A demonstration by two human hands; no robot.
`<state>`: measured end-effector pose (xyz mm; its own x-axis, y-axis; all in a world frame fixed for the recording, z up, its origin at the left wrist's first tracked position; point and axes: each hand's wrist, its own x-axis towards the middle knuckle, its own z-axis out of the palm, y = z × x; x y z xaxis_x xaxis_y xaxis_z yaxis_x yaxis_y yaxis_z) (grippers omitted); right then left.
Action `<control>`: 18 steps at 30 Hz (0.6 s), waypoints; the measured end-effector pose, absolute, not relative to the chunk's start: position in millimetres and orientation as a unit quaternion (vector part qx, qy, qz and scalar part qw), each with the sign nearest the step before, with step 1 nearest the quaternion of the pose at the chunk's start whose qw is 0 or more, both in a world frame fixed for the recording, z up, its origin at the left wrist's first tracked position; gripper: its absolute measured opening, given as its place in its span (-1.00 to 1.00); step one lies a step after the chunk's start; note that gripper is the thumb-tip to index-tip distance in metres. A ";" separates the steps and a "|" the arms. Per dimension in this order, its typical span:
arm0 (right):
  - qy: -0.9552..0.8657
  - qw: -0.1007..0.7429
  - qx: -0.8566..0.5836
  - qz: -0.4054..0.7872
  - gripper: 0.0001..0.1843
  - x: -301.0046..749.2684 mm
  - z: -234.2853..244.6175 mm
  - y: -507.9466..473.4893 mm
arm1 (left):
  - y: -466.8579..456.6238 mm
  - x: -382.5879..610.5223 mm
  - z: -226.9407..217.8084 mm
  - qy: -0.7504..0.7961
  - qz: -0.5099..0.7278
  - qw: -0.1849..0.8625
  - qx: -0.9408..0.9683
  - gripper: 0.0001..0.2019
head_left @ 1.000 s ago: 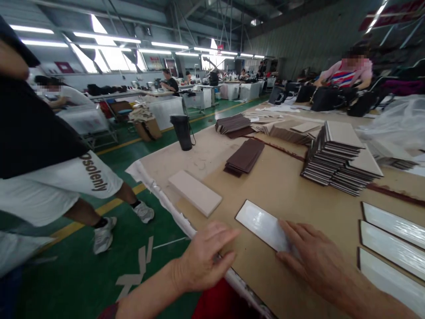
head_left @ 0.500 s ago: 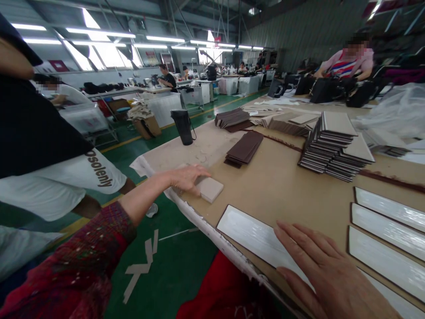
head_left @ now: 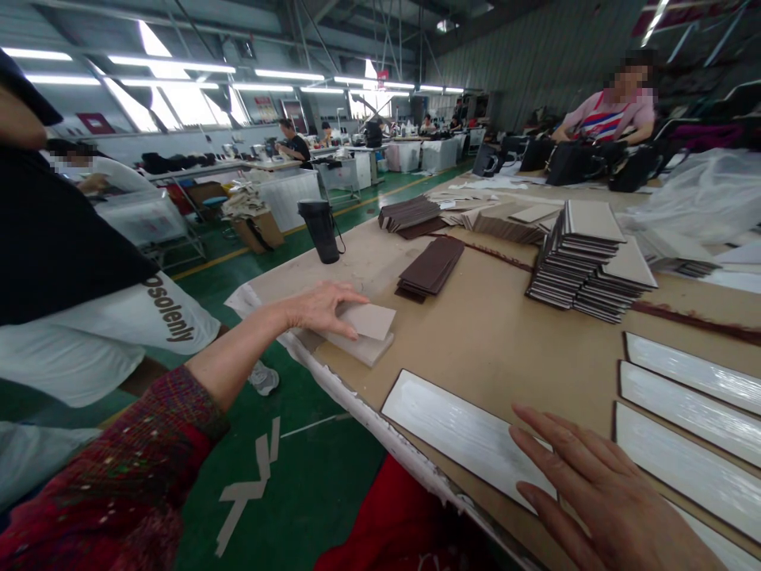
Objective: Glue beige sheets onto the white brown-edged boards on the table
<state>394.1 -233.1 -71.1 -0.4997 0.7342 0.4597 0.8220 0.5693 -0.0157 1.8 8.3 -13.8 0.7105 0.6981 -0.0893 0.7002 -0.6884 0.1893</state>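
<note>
My left hand [head_left: 324, 308] pinches a thin beige card [head_left: 369, 319] between thumb and fingers. The card is lifted at an angle above a low stack of similar cards [head_left: 372, 351] near the table edge. My right hand [head_left: 600, 484] has its fingers stretched out over the right end of a dark-edged strip [head_left: 455, 428] coated in shiny white; whether it touches the strip I cannot tell. More white-coated strips [head_left: 683, 396] lie in a row to the right. Thin dark brown pieces [head_left: 432, 268] sit in a small pile beyond the card stack.
A black tumbler [head_left: 321, 230] stands near the table's far left edge. Tall stacks of dark-edged boards [head_left: 586, 262] rise at the back right, with a brown stack [head_left: 410, 214] farther left. A person [head_left: 612, 115] handles black bags across the table. Another person in white shorts [head_left: 107, 341] stands at left.
My left hand has raised one beige card off the stack, tilting it upward. My right hand has shifted slightly right along the white-coated strip.
</note>
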 end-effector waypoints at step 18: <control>-0.805 0.271 -0.525 -0.060 -0.42 383.2 -36.6 -223.6 | -95.0 122.5 9.8 0.185 0.195 0.021 0.963 -0.16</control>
